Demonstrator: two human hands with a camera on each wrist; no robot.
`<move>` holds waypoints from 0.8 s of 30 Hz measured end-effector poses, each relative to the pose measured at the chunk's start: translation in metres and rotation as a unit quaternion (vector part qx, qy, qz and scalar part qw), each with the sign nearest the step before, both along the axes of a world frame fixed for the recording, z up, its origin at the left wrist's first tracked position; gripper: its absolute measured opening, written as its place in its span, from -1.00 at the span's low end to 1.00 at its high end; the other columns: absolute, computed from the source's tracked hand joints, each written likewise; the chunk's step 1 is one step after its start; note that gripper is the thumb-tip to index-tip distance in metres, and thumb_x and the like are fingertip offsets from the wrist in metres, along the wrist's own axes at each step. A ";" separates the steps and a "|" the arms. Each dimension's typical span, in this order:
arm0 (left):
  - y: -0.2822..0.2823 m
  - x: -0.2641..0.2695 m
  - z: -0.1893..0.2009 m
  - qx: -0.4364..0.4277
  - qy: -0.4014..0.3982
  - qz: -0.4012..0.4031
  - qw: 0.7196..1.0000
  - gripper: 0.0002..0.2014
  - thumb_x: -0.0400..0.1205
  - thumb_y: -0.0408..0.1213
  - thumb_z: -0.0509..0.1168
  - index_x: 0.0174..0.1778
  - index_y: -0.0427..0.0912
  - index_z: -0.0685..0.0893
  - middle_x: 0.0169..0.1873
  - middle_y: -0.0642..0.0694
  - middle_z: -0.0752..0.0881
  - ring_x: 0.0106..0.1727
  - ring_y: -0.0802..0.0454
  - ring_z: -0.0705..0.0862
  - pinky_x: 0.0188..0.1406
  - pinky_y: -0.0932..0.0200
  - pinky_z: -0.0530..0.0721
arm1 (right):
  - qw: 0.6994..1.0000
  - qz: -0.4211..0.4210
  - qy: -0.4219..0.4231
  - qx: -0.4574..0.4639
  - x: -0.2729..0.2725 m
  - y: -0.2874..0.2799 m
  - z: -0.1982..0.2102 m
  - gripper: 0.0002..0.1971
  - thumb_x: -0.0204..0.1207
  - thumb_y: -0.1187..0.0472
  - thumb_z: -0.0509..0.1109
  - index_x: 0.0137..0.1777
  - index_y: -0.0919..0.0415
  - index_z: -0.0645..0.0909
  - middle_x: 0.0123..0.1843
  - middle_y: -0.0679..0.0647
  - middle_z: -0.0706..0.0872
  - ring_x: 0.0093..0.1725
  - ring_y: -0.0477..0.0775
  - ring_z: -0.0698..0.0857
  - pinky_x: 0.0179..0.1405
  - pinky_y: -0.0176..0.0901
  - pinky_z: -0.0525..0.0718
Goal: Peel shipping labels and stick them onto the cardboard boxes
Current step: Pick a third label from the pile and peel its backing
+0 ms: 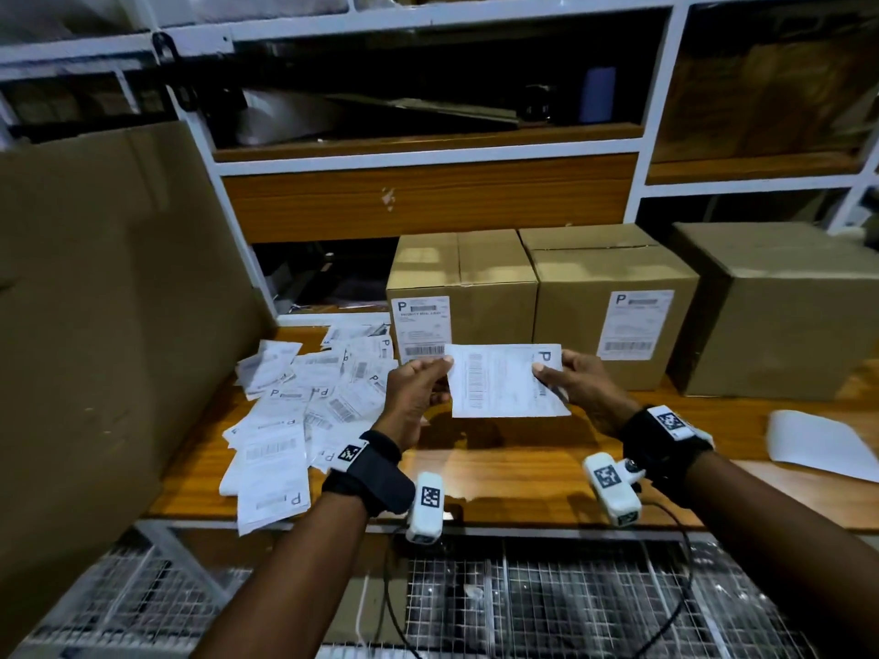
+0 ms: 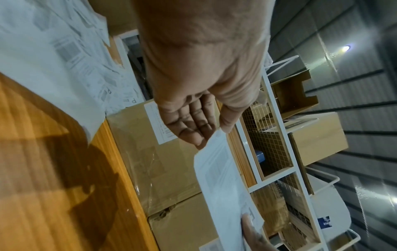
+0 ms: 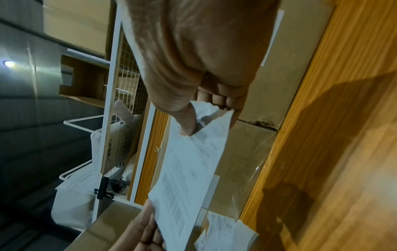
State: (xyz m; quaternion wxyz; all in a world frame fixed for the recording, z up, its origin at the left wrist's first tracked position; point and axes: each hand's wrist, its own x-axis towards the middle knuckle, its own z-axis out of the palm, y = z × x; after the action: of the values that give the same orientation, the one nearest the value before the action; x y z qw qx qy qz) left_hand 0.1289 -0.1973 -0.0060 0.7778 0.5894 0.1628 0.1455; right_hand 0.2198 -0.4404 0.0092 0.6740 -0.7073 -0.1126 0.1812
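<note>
The left hand (image 1: pixel 416 392) pinches the left edge of a shipping label (image 1: pixel 506 380), thumb on top, fingers beneath. The right hand (image 1: pixel 573 380) pinches its right edge, near the printed "P". The label is a white sheet with barcodes and fine print, held flat in the air above the wooden table (image 1: pixel 499 468), in front of two cardboard boxes (image 1: pixel 475 278) that already bear labels. A third box (image 1: pixel 780 306) stands right of them, its visible faces bare. Loose labels (image 1: pixel 295 411) lie heaped to the left.
</note>
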 end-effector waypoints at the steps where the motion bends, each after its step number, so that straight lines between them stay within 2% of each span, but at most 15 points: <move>1: 0.001 0.002 0.002 0.006 -0.001 -0.001 1.000 -0.82 0.64 -0.26 0.48 0.07 -0.28 0.78 -0.08 -0.19 0.88 -0.18 0.00 0.77 -0.35 0.21 0.71 | 1.000 -0.002 -0.007 -0.003 -0.001 0.000 0.001 -0.73 0.63 0.28 0.50 0.31 0.25 0.69 0.11 0.15 0.88 0.00 0.07 0.90 -0.22 -0.12 0.85; 4: 0.001 0.002 0.007 0.008 -0.009 -0.024 1.000 -0.83 0.65 -0.26 0.46 0.06 -0.30 0.77 -0.03 -0.24 0.88 -0.13 -0.04 0.78 -0.33 0.20 0.72 | 1.000 -0.015 -0.025 -0.008 -0.002 0.000 0.004 -0.74 0.66 0.28 0.48 0.31 0.27 0.67 0.11 0.16 0.87 -0.04 0.04 0.90 -0.24 -0.10 0.86; 8: -0.003 -0.003 0.010 -0.007 -0.023 -0.062 0.998 -0.78 0.67 -0.27 0.42 0.16 -0.32 0.74 0.00 -0.25 0.87 -0.10 -0.05 0.76 -0.27 0.17 0.71 | 0.998 -0.029 -0.039 -0.040 -0.001 0.000 0.002 -0.80 0.71 0.23 0.42 0.28 0.20 0.61 0.15 0.18 0.85 -0.05 0.04 0.90 -0.10 0.10 0.90; 10: -0.006 -0.004 0.012 -0.029 -0.035 -0.082 0.996 -0.80 0.67 -0.30 0.39 0.17 -0.29 0.71 0.02 -0.27 0.85 -0.07 -0.07 0.74 -0.28 0.17 0.70 | 0.997 -0.038 -0.038 -0.052 -0.001 0.001 0.000 -0.71 0.71 0.22 0.42 0.38 0.21 0.55 0.21 0.20 0.82 0.01 0.11 0.89 -0.03 0.21 0.89; 12: -0.010 -0.006 0.013 -0.050 -0.047 -0.100 0.993 -0.83 0.68 -0.31 0.37 0.16 -0.24 0.69 0.02 -0.25 0.85 -0.09 -0.04 0.76 -0.27 0.18 0.72 | 0.994 -0.061 -0.049 -0.079 -0.003 0.003 -0.001 -0.54 0.67 0.22 0.47 0.51 0.17 0.45 0.30 0.23 0.75 0.13 0.19 0.84 0.08 0.35 0.84; 14: -0.015 -0.006 0.015 -0.060 -0.049 -0.104 0.992 -0.84 0.70 -0.30 0.37 0.16 -0.21 0.69 0.00 -0.20 0.86 -0.08 0.00 0.79 -0.22 0.18 0.74 | 0.977 -0.099 -0.119 -0.149 -0.005 0.008 -0.003 -0.35 0.57 0.21 0.58 0.59 0.14 0.37 0.39 0.20 0.66 0.32 0.21 0.73 0.26 0.35 0.77; 15: -0.018 -0.005 0.015 -0.062 -0.048 -0.102 0.992 -0.86 0.70 -0.29 0.37 0.15 -0.21 0.70 -0.01 -0.19 0.86 -0.07 0.01 0.80 -0.19 0.17 0.76 | 0.960 -0.123 -0.172 -0.183 -0.006 0.010 -0.002 -0.34 0.53 0.19 0.63 0.56 0.15 0.41 0.38 0.17 0.65 0.35 0.17 0.68 0.31 0.27 0.74; 16: -0.020 -0.005 0.016 -0.063 -0.047 -0.101 0.992 -0.88 0.71 -0.30 0.37 0.12 -0.20 0.70 -0.03 -0.17 0.87 -0.06 0.01 0.81 -0.18 0.16 0.76 | 0.943 -0.141 -0.227 -0.197 -0.009 0.013 0.000 -0.40 0.51 0.16 0.65 0.47 0.16 0.48 0.32 0.12 0.67 0.30 0.12 0.67 0.28 0.14 0.73; 18: -0.025 -0.003 0.017 -0.064 -0.045 -0.100 0.992 -0.93 0.71 -0.30 0.37 0.06 -0.19 0.71 -0.09 -0.15 0.87 -0.07 0.01 0.81 -0.19 0.17 0.77 | 0.937 -0.114 -0.284 -0.169 -0.015 0.019 0.006 -0.66 0.54 0.09 0.61 0.23 0.16 0.63 0.12 0.01 0.74 0.10 0.04 0.72 0.07 -0.07 0.75; 20: -0.030 -0.002 0.017 -0.068 -0.043 -0.099 0.992 -0.94 0.71 -0.32 0.38 0.04 -0.21 0.72 -0.10 -0.16 0.84 -0.05 -0.04 0.79 -0.17 0.15 0.77 | 0.962 -0.028 -0.250 -0.102 -0.021 0.025 0.008 -0.82 0.63 0.08 0.53 0.05 0.20 0.73 -0.02 0.06 0.82 0.01 0.12 0.80 0.00 -0.05 0.79; 22: -0.034 0.000 0.018 -0.077 -0.043 -0.097 0.991 -0.93 0.69 -0.34 0.39 0.04 -0.24 0.72 -0.08 -0.20 0.81 0.00 -0.10 0.76 -0.11 0.10 0.78 | 0.977 0.029 -0.205 -0.046 -0.026 0.030 0.007 -0.81 0.69 0.13 0.47 0.01 0.27 0.78 -0.04 0.18 0.85 0.03 0.24 0.82 0.06 0.05 0.81; 24: -0.036 0.002 0.018 -0.079 -0.043 -0.100 0.991 -0.94 0.68 -0.37 0.40 0.02 -0.27 0.73 -0.11 -0.19 0.81 -0.01 -0.11 0.77 -0.07 0.08 0.80 | 0.980 0.053 -0.191 -0.021 -0.028 0.032 0.007 -0.78 0.70 0.13 0.46 0.04 0.32 0.79 -0.04 0.25 0.86 0.02 0.27 0.83 0.08 0.06 0.83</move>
State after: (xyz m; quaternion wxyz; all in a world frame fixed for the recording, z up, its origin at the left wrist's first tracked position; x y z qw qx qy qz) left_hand 0.1308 -0.2335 0.0120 0.8389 0.5326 0.0802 0.0788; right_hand 0.1923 -0.4088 0.0165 0.6143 -0.7361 -0.2728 0.0805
